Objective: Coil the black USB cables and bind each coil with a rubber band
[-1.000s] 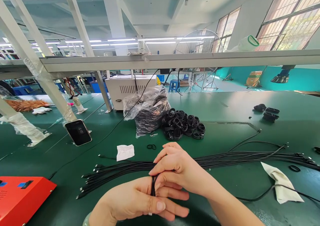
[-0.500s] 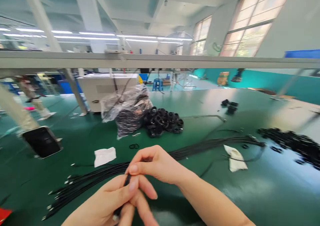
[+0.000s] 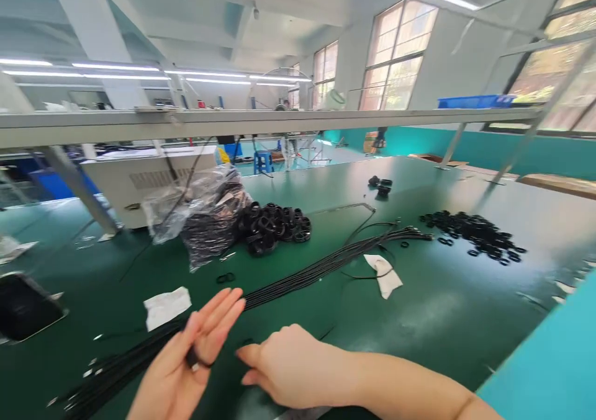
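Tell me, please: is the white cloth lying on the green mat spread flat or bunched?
Bunched: the white cloth shows raised folds and uneven edges.

Light: bright ceiling strip lights [image 3: 116, 67] and daylit windows [image 3: 395, 57] lit the room.
Glare: a pale sheen lay across the green worktop [image 3: 447, 321].
Focus: my fingers [image 3: 218, 311] looked slightly soft.
Edges: the wide lens bent the room.

L hand [image 3: 179, 361] & R arm [image 3: 372, 383] bare

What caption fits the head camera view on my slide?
Left hand with a black band, right hand beside it, over black cables on a green workbench.
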